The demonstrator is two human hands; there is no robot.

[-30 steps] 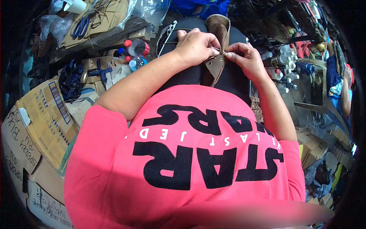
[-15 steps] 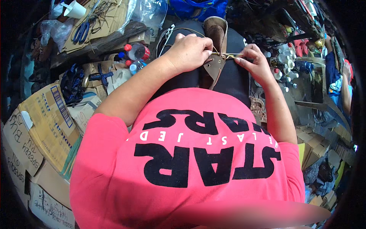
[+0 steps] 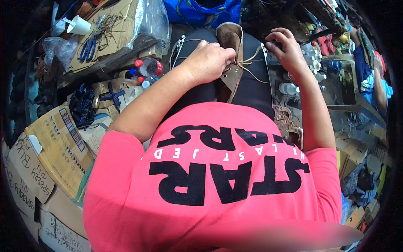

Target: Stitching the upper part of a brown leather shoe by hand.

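Note:
A brown leather shoe upper (image 3: 231, 80) with metal eyelets lies between my thighs, its suede tongue (image 3: 229, 37) pointing away from me. A thin tan lace (image 3: 250, 63) comes through it, with loose ends spread over my right thigh. My left hand (image 3: 208, 61) is closed at the upper's left edge, fingertips pinched against it; part of the lace shows beyond that hand. To the right and apart from the upper, my right hand (image 3: 289, 51) is raised with bent fingers, thumb and fingers apart, nothing seen in them. It is near a white-edged strip (image 3: 265, 49) by my right leg.
Blue-handled scissors (image 3: 88, 49) lie on cardboard at the far left. Nearby are a white cup (image 3: 78, 26) and plastic bottles (image 3: 150, 67). More bottles (image 3: 289, 88) stand at right. Cardboard boxes (image 3: 56, 147) fill the left side. Another person's arm (image 3: 380, 86) shows far right.
My right hand has let go of the lace and moved right and up. The lace ends now lie loose on my thigh. My left hand remains at the upper.

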